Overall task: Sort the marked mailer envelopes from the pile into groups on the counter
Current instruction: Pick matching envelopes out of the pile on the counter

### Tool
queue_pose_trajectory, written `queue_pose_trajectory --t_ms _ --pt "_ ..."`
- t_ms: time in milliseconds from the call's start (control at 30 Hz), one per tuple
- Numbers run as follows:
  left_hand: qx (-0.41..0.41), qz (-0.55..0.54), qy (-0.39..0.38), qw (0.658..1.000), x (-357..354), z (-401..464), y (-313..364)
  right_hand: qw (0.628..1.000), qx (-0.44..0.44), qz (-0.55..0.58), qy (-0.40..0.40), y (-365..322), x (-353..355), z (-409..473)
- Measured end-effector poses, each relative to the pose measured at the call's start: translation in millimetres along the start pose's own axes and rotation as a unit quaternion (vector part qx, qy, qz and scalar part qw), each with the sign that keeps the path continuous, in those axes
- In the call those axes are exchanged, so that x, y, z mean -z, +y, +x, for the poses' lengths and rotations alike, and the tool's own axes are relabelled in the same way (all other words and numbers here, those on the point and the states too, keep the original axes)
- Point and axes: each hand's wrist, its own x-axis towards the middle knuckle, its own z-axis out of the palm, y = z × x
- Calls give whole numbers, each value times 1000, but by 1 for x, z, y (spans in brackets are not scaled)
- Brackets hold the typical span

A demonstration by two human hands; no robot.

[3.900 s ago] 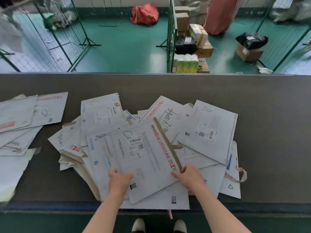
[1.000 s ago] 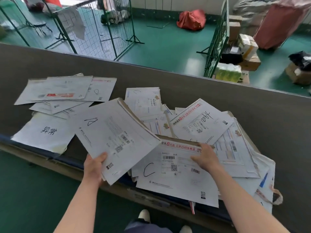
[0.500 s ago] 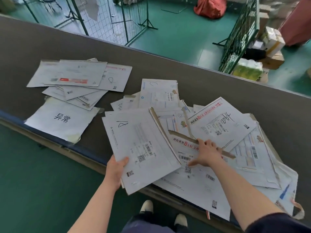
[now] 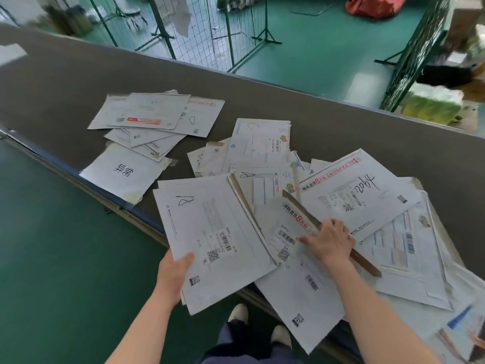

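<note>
Left hand [image 4: 172, 274]: grip pinching the near corner of a marked mailer [image 4: 210, 232], lifted over the table [image 4: 341, 114] edge. Right hand [image 4: 329, 241]: fingers flat, pressing the pile [image 4: 354, 206]. Step: mid-sort; next, likely carry the mailer left to its matching group [image 4: 154, 122].

The left hand [image 4: 173, 274] grips the near corner of a white mailer [image 4: 210, 232] marked in black pen — thumb on top. The right hand [image 4: 329, 241] presses flat on a red-striped envelope [image 4: 291, 227] in the pile [image 4: 367, 211]. Farther left on the grey counter [image 4: 78, 82] lies a sorted group [image 4: 157, 119] — beside it a sheet with two printed characters [image 4: 123, 172].
</note>
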Motion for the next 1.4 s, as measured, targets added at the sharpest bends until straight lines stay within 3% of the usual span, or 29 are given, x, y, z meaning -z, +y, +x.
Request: queue_pose_trajectory --t_ms 200,300,433,533,700,933,1100,1400 --pt "3 3 68 998 21 -22 -19 989 28 142 -6 3 27 3" --pt "-3 -2 88 996 23 -26 -26 972 80 216 37 0 49 5" --pt "-3 -21 110 994 29 -31 -30 952 189 212 115 -27 92 5" --pt "4 -40 105 994 43 -32 -28 922 214 290 143 -62 131 1" --pt "-9 -83 64 994 69 -31 -17 906 214 360 63 -150 159 -18" --pt "-50 -171 58 982 166 -11 7 895 150 391 -152 -281 79 -61" --pt "-97 -235 36 967 263 -6 28 903 210 315 -203 -392 10 -118" --pt "-89 -293 131 943 415 24 18 890 291 229 -268 -560 -81 -215"
